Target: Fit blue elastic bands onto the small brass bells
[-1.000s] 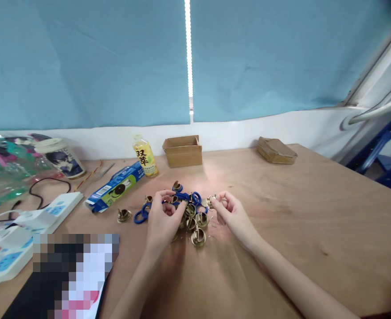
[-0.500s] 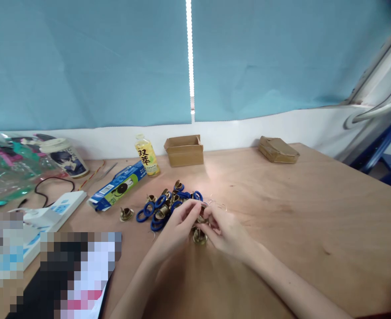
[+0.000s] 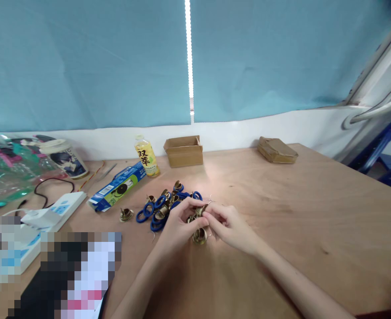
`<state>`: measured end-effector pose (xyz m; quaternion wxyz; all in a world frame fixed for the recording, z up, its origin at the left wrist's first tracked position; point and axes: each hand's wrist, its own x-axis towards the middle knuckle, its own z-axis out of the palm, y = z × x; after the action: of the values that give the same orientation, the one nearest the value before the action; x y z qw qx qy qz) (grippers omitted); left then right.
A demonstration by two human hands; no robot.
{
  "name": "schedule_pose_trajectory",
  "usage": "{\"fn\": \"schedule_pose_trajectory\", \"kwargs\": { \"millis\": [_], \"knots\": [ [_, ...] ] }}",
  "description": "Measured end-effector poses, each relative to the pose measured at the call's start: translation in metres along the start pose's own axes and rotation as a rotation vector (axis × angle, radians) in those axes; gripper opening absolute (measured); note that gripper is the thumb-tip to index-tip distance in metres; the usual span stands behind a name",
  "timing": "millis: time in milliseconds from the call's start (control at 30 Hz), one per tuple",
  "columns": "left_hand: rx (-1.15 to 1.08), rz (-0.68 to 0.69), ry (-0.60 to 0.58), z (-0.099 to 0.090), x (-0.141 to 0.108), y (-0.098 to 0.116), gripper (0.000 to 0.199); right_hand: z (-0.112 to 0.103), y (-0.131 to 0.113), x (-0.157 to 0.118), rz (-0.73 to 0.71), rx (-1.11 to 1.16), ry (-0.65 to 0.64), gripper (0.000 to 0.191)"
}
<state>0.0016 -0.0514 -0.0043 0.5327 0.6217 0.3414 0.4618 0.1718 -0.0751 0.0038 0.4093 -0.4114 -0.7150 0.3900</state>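
Observation:
Between my two hands is a small brass-coloured metal piece (image 3: 200, 211), pinched by the fingertips of both. My left hand (image 3: 184, 219) has its thumb and fingers around the left side of it. The fingers of my right hand (image 3: 227, 225) close on its right side. Just below the fingertips another brass piece (image 3: 200, 236) rests on the wooden table. Left of and behind my left hand lies a pile of blue rings (image 3: 149, 209) mixed with brass pieces. A lone brass piece (image 3: 126, 215) stands farther left.
Behind the pile are a blue carton (image 3: 117, 188), a yellow-labelled bottle (image 3: 147, 157) and an open cardboard box (image 3: 184, 152). A closed brown packet (image 3: 277, 150) lies at the back right. On the left are a cup (image 3: 65, 158), a power strip (image 3: 54, 217) and plastic bags (image 3: 7, 166).
Both hands have shifted their fingers on the brass piece, which now shows more between the fingertips. My left thumb has moved down and right.

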Motion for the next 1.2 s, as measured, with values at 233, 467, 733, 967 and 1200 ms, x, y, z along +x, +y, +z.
{"fn": "schedule_pose_trajectory", "kwargs": {
  "millis": [233,467,733,967,1200],
  "knots": [
    [0.022,-0.010,-0.060,-0.001,0.000,-0.001,0.030,-0.002,0.003,0.003,0.089,0.144,-0.055,0.031],
    [0.061,0.026,-0.018,0.003,-0.003,0.004,0.031,0.001,0.006,0.005,0.098,0.291,-0.062,0.036],
    [0.311,0.098,0.510,-0.027,0.007,0.008,0.040,-0.010,0.011,0.007,0.045,-0.144,0.212,0.039],
    [0.854,0.021,0.744,-0.064,0.012,-0.014,0.036,-0.012,0.031,0.007,-0.009,-0.643,0.062,0.021],
    [1.038,0.043,0.558,-0.058,0.016,-0.024,0.042,-0.014,0.036,0.009,0.033,-0.627,0.041,0.015]
  ]
}}
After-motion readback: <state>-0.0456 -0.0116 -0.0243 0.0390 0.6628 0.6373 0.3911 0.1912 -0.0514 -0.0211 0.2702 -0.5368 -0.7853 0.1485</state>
